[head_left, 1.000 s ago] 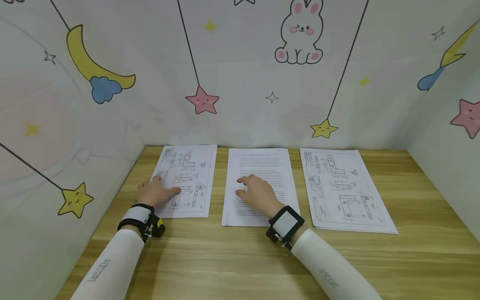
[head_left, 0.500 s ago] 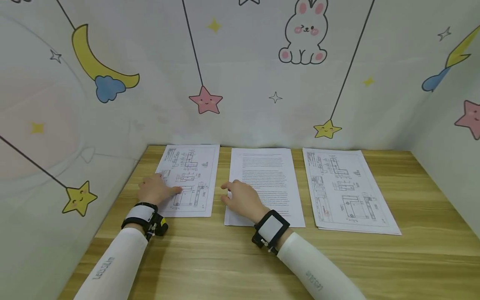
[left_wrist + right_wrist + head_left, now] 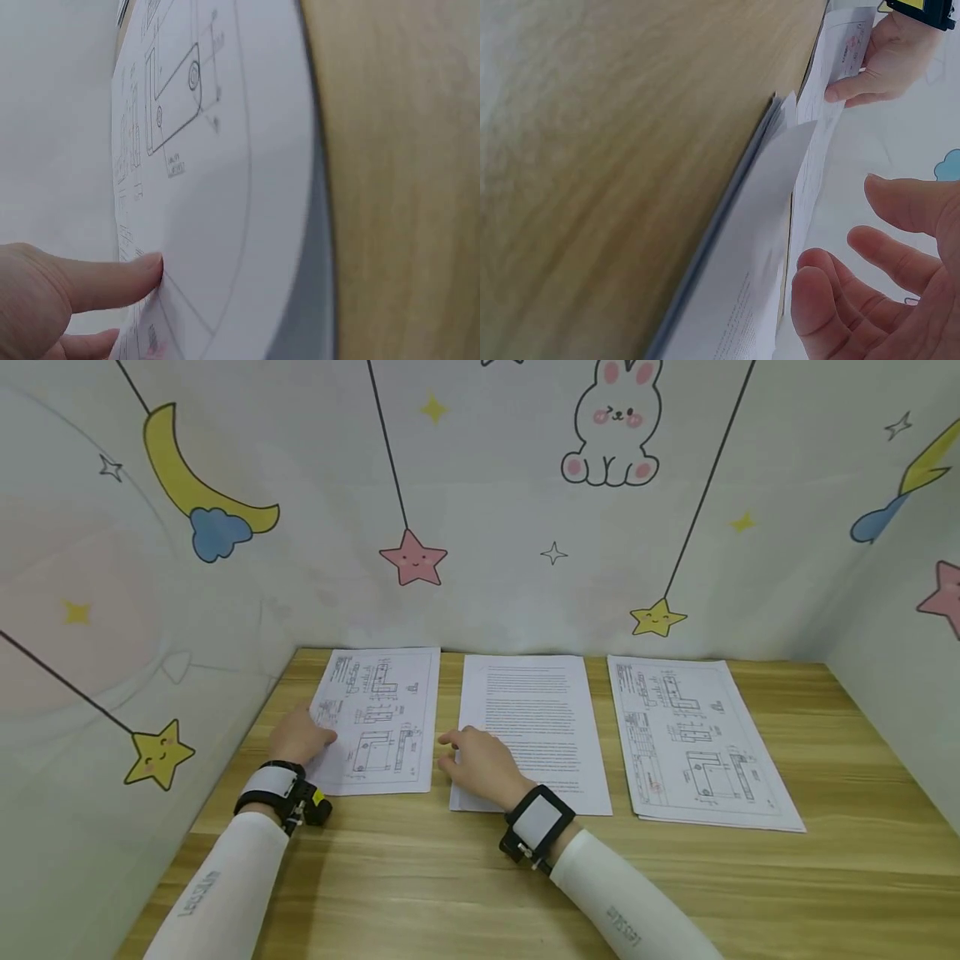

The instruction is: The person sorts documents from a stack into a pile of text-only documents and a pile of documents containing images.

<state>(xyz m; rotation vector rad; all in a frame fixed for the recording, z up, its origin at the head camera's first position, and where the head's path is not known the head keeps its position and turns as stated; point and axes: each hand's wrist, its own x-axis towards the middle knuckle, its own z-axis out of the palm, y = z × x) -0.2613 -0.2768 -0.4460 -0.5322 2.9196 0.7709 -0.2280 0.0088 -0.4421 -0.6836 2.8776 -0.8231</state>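
Note:
On the left lies a sheet with technical drawings [image 3: 382, 718]. My left hand [image 3: 300, 735] is at its left edge and pinches it, thumb on the printed face and the other fingers at the edge. The sheet bows up from what lies below it in the left wrist view, where the thumb [image 3: 120, 281] presses on it. My right hand [image 3: 483, 764] hovers over the left side of the middle stack of printed text pages [image 3: 532, 710], its fingers loosely bent and holding nothing. In the right wrist view a corner of the top text page [image 3: 769, 195] curls up.
A second stack of drawing sheets [image 3: 697, 743] lies on the right, its lower edges slightly uneven. All the papers are on a wood-grain table [image 3: 420, 885], close to the patterned cloth wall [image 3: 487, 602] behind it. Both wrists wear strapped cameras.
My left thumb has drawn back left across the drawing sheet toward its edge. The right hand has moved left over the text page to its left edge.

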